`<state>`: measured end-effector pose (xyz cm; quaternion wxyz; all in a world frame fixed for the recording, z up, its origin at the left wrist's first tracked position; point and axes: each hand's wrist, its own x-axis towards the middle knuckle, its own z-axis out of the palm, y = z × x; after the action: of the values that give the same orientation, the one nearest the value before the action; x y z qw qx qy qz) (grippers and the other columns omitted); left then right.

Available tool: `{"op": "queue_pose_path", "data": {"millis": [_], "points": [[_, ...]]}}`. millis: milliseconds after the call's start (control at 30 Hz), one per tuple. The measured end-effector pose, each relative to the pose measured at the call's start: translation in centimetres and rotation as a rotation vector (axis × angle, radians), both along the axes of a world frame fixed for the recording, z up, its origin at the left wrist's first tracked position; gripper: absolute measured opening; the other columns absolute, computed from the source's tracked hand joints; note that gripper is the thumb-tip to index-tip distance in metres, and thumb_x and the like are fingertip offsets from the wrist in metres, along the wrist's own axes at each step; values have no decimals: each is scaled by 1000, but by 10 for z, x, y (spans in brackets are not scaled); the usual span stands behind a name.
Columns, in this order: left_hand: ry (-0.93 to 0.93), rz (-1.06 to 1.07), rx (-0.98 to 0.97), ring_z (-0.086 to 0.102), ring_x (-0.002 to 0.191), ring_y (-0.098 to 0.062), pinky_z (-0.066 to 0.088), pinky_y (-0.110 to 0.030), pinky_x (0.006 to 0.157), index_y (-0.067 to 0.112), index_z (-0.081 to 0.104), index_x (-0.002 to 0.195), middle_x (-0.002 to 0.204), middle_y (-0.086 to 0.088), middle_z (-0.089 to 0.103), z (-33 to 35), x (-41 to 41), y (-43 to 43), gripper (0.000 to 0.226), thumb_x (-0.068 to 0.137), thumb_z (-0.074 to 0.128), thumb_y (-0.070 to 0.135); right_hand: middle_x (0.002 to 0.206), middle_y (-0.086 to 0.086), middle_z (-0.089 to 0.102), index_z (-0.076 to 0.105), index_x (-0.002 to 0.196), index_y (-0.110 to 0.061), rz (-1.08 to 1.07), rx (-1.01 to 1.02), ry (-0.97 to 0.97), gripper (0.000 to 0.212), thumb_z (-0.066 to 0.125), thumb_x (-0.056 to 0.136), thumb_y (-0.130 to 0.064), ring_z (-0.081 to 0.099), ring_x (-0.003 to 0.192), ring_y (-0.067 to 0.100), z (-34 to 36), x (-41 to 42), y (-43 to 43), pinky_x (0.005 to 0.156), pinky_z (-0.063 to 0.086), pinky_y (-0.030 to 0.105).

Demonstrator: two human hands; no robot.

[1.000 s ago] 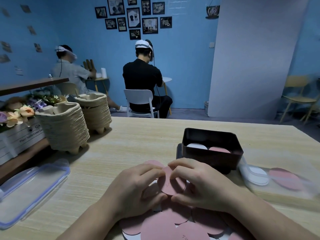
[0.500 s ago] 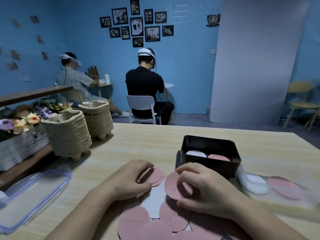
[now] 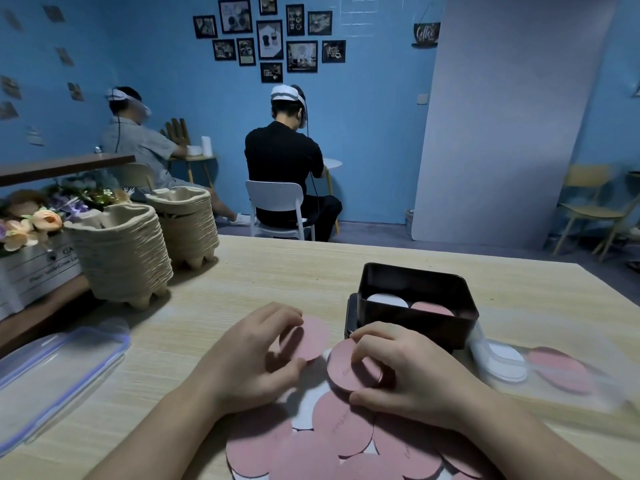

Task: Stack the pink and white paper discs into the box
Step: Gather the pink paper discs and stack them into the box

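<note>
A dark box [image 3: 417, 318] stands on the wooden table ahead of my hands, with a white disc [image 3: 387, 300] and a pink disc [image 3: 432, 308] lying side by side inside. My left hand [image 3: 254, 355] pinches a pink disc [image 3: 310, 336] between thumb and fingers. My right hand [image 3: 405, 372] grips another pink disc [image 3: 346, 370] just in front of the box. Below both hands spreads a loose pile of pink and white discs [image 3: 339, 441] at the table's near edge.
A clear plastic sleeve with a white disc [image 3: 502, 360] and a pink disc [image 3: 562, 372] lies right of the box. A clear lid [image 3: 52, 372] lies at left. Two stacks of pulp trays [image 3: 121, 251] stand at back left beside flowers. Two seated people work beyond the table.
My hands have drawn apart, each carrying off its own pink disc; the left moved left and up, the right stayed by the box. The camera tilted down slightly.
</note>
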<state>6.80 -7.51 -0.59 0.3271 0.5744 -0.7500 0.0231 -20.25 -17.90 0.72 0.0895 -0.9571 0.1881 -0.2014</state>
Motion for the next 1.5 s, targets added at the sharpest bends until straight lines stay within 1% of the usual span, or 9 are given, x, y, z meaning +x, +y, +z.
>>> {"op": "queue_pose_path", "data": {"millis": [133, 433, 567, 633, 733, 900, 1100, 1367, 1500], "points": [[-135, -58, -86, 60, 118, -12, 49, -23, 96, 17, 61, 113, 128, 5, 62, 5, -16, 0, 39, 84, 72, 42, 119, -20, 57, 51, 116, -36, -16, 22, -35, 48, 70, 82, -65, 56, 104, 1, 1, 2, 1, 87, 51, 29], [-203, -92, -178, 66, 113, -20, 56, -29, 87, 12, 63, 108, 127, -4, 68, 1, -25, -2, 44, 88, 74, 50, 127, -19, 57, 50, 139, -32, 69, 8, -128, 61, 74, 88, -56, 47, 106, -17, -6, 7, -1, 92, 44, 11], [-192, -122, -197, 67, 114, -18, 58, -31, 84, 13, 63, 109, 129, -2, 68, -1, -26, -2, 46, 92, 72, 55, 135, -8, 60, 56, 132, -31, 105, 11, -167, 51, 73, 90, -54, 63, 115, 9, -8, 9, -1, 90, 56, 32], [-189, -130, -213, 67, 113, -18, 58, -32, 82, 13, 63, 108, 129, 0, 68, -1, -29, -2, 46, 93, 70, 56, 135, -5, 59, 62, 118, -26, 112, 10, -166, 40, 71, 92, -55, 64, 113, 13, -8, 10, 0, 87, 56, 33], [-172, -139, -214, 66, 113, -17, 58, -32, 82, 13, 63, 107, 129, 2, 67, -1, -30, -3, 47, 95, 67, 58, 138, -1, 59, 65, 103, -20, 99, 20, -182, 38, 68, 93, -58, 65, 113, 13, -8, 10, 0, 86, 56, 30], [-65, -151, -189, 67, 113, -17, 58, -34, 82, 21, 55, 118, 129, 2, 68, -3, -26, -3, 46, 92, 68, 58, 141, 3, 59, 66, 102, -18, 98, 0, -230, 39, 68, 93, -56, 60, 125, 12, -8, 9, -1, 96, 51, 22], [6, -199, -207, 66, 120, -12, 58, -33, 84, 18, 67, 96, 125, 7, 69, 0, -29, -2, 28, 93, 75, 44, 141, 3, 60, 67, 98, -18, 100, 19, -281, 38, 73, 90, -54, 60, 126, 12, -5, 8, 1, 97, 50, 22], [38, -222, -175, 65, 116, -6, 56, -28, 88, 17, 70, 98, 124, 6, 69, -2, -28, -3, 27, 86, 84, 35, 139, 2, 62, 67, 100, -20, 107, 44, -301, 37, 74, 89, -55, 58, 129, 7, -6, 7, -1, 97, 51, 22], [73, -200, -167, 61, 90, -2, 50, -22, 77, 19, 65, 105, 101, 17, 65, -1, -27, -4, 33, 83, 85, 35, 138, 0, 62, 66, 100, -23, 104, 85, -303, 37, 73, 89, -57, 58, 128, 4, -6, 8, -1, 98, 51, 25]]}}
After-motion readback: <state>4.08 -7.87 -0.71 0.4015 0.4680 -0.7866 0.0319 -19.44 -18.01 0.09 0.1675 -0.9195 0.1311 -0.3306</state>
